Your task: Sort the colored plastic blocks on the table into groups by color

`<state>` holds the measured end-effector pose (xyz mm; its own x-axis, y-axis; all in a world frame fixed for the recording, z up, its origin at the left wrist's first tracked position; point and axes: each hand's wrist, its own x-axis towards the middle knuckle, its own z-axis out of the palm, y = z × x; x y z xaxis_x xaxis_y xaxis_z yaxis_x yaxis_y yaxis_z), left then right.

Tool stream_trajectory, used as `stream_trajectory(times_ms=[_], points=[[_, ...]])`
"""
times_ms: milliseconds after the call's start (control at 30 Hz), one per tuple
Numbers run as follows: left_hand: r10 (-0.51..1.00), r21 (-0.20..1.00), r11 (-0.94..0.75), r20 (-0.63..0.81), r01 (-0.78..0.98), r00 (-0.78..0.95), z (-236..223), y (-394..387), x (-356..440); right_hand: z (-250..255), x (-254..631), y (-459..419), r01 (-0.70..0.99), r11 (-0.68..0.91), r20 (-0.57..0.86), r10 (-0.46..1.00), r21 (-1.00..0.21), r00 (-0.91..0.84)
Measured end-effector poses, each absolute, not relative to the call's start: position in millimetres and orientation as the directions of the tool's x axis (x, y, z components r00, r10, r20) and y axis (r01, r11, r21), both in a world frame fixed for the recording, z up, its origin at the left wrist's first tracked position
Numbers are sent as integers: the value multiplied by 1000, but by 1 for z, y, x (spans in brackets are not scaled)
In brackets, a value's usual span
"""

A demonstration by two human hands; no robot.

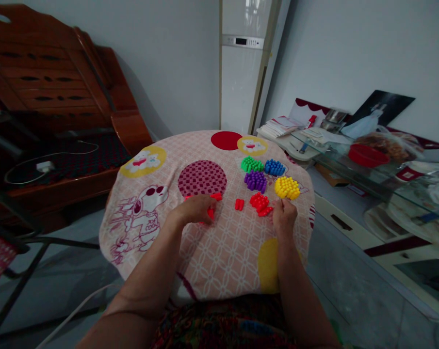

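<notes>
A round table under a pink cartoon-print cloth (pixel 219 242) carries small plastic pegs sorted in heaps by colour: green (pixel 252 164), blue (pixel 274 167), purple (pixel 255 181), yellow (pixel 287 187) and red (pixel 260 202). A loose pair of red pegs (pixel 239 204) lies between my hands. My left hand (pixel 196 209) rests curled on the cloth over several red pegs (pixel 212 203). My right hand (pixel 284 216) is closed at the edge of the red heap, just below the yellow one; what its fingertips pinch is hidden.
A dark wooden bench (pixel 59 111) with a charger and cable stands to the left. A tall white air conditioner (pixel 243 63) stands in the corner. A cluttered glass-topped cabinet (pixel 372 165) with a red bowl (pixel 366 155) runs along the right wall.
</notes>
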<state>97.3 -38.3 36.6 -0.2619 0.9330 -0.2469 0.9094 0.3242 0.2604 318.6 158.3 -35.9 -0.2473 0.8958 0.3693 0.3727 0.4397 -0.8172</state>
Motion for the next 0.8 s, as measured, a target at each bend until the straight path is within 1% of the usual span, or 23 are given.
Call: stream_trajectory(times_ms=[67,133,233,300,333,400,533,700,800], points=[[941,290,321,-205,902,-269,35,-31,99,-38,319,159,366,428,357,901,-826,-247],[951,364,310,-119,878,-287,34,-23,102,-39,319,159,361,423,351,902,-831,-250],[963,564,211,18,798,-268,34,-10,112,-39,318,157,354,423,350,902,-834,-252],[970,689,142,46,711,-239,34,-1,122,-39,318,156,350,423,354,903,-836,-245],[971,722,125,53,681,-235,34,4,128,-39,317,156,346,423,356,903,-838,-240],[962,724,120,85,680,-260,33,14,139,-40,317,156,330,422,359,903,-845,-234],[927,650,166,153,741,-342,26,36,153,-42,318,157,288,410,349,906,-866,-240],[911,635,218,140,741,-387,15,51,159,-47,319,159,272,387,322,912,-881,-253],[917,653,219,116,725,-381,13,49,163,-46,319,158,285,368,300,919,-885,-254]])
